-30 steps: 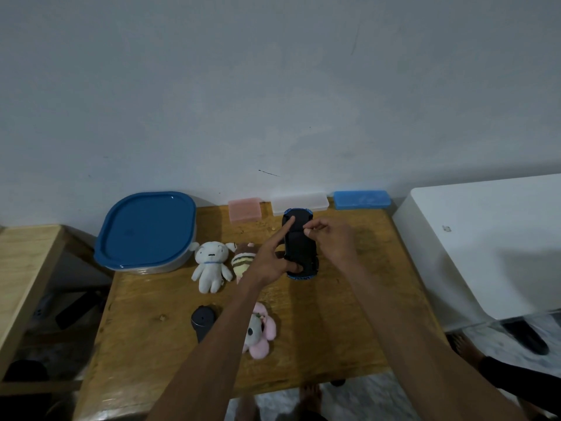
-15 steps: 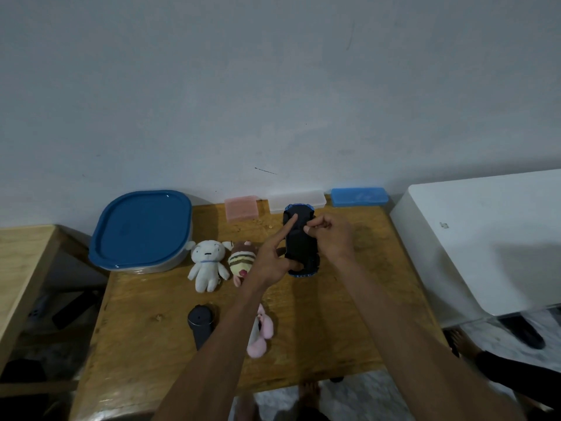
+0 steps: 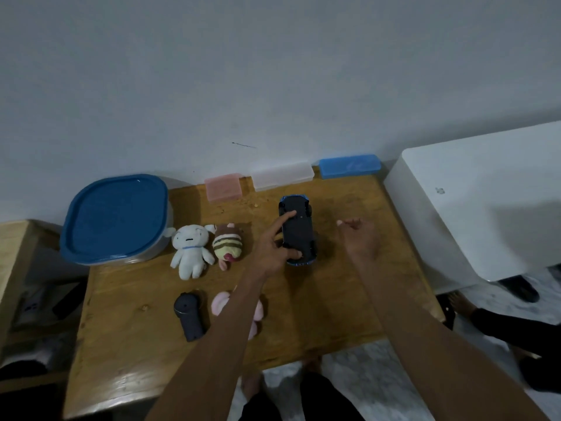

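A blue toy car [image 3: 299, 235] lies upside down on the wooden table [image 3: 334, 299], its dark underside facing up. My left hand [image 3: 270, 247] holds it from the left side, with the index finger stretched along the underside and the thumb on the near end. To the right of the car, and apart from it, my right hand [image 3: 361, 238] hovers with loosely curled fingers and nothing visible in it.
Left of the car lie a white plush [image 3: 189, 247], a striped plush [image 3: 227, 246], a pink plush [image 3: 220, 302] partly under my forearm, and a dark remote [image 3: 189, 317]. A blue-lidded container [image 3: 115, 217] sits far left. Pink [image 3: 223, 186], clear [image 3: 282, 176] and blue [image 3: 349, 166] boxes line the wall. A white cabinet [image 3: 485, 202] stands right.
My right hand has left the car's underside and moved away to the right. The left hand still holds the car in the same place.
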Demonstrator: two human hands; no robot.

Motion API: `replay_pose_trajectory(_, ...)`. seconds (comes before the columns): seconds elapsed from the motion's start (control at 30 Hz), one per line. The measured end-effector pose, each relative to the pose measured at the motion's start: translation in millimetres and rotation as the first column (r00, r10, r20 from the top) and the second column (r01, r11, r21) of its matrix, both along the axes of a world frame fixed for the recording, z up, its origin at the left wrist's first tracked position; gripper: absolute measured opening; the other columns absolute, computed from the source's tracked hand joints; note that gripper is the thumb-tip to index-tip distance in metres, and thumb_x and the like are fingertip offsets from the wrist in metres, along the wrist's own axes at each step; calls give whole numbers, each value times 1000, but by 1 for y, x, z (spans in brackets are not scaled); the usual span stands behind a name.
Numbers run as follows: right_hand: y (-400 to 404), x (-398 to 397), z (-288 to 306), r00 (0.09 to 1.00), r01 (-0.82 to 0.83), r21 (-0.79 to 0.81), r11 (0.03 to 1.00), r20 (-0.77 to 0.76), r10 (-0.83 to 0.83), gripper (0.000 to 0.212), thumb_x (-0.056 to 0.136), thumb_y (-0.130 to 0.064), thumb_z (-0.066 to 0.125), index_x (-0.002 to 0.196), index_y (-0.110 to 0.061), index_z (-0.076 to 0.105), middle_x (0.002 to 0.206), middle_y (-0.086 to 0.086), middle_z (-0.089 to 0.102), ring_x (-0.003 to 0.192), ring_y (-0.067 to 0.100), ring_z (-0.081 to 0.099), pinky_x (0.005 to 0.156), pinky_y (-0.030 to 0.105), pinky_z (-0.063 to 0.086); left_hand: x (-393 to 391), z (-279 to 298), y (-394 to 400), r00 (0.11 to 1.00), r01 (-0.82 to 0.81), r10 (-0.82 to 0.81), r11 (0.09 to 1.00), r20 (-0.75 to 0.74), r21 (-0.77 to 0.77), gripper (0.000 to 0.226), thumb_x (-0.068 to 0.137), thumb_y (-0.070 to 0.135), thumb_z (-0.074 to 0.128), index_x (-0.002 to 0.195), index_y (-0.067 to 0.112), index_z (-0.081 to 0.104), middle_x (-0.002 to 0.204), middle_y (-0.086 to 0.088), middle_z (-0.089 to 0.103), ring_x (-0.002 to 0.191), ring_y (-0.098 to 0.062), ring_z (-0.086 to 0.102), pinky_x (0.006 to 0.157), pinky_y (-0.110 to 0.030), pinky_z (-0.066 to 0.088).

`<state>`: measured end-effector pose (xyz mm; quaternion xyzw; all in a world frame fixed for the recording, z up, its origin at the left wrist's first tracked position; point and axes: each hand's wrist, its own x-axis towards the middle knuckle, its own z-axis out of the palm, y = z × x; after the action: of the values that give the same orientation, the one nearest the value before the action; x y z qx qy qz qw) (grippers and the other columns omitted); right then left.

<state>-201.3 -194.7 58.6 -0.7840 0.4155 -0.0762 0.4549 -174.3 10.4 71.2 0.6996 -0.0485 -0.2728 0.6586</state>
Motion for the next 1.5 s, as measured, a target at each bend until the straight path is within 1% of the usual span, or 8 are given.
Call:
replay_pose_trajectory(0.2,-23,-28,-44,959,-139,-198,970,-271,82,26,88,-32,74,107,-15,75,97,6,73,87,26,68,74,36,60,-7,-10,-13,998,-21,22,1000,-65,11,89,69,-19,75,126,47,58,146,-3,45,125,-28,53,90,-50,59)
replay_pose_trajectory(0.5,-28,-26,-49,910,-324,-273,906,-352,219,17,93,-22,68,103,-11,78,87,9,72,81,25,68,72,39,61,-15,-13,-15,996,-30,32,999,-83,22,87,69,-23,73,131,36,55,141,-3,48,120,-23,55,91,-44,59)
replay_pose_trajectory(0.57,-27,-20,-42,927,-289,-188,939,-300,225,18,94,-22,67,105,-10,77,91,7,73,81,22,67,74,35,60,-14,-11,-16,994,-39,40,999,-103,14,88,69,-22,73,132,36,55,140,0,48,122,-25,55,92,-46,59)
replay_pose_trajectory(0.73,-7,5,10,967,-244,35,969,88,240,16,96,-18,64,111,-17,70,101,-4,69,94,12,64,77,22,48,-7,-2,-17,994,-64,63,998,-84,1,87,67,-20,75,124,43,57,141,-7,48,127,-31,52,92,-52,58)
replay_pose_trajectory(0.9,15,19,57,923,-260,104,960,318,215,7,96,-21,64,97,-15,69,87,-8,69,78,0,62,66,12,45,-2,10,-15,997,-46,45,999,-61,-11,86,70,-20,73,129,40,55,139,-6,49,118,-23,56,88,-48,60)
replay_pose_trajectory(1.0,24,23,64,904,-284,66,957,352,244,8,95,-19,66,93,-12,70,82,-3,70,66,-3,59,58,8,44,0,16,-12,998,-37,36,999,-54,-13,86,71,-19,73,132,38,53,137,-4,50,111,-13,58,84,-44,61)
replay_pose_trajectory(1.37,36,25,65,899,-292,-80,953,317,302,6,95,-19,66,96,-14,68,88,-6,69,80,-3,63,64,5,46,4,21,2,999,-39,38,998,-16,-55,85,71,-19,74,133,35,53,139,-8,49,111,-13,58,83,-43,61)
replay_pose_trajectory(1.5,40,25,67,889,-300,-112,947,327,320,3,94,-19,67,93,-17,67,86,-6,70,80,1,65,67,12,49,2,24,4,999,-37,37,998,4,-50,84,72,-20,73,138,28,51,137,-5,50,105,-3,58,77,-32,61)
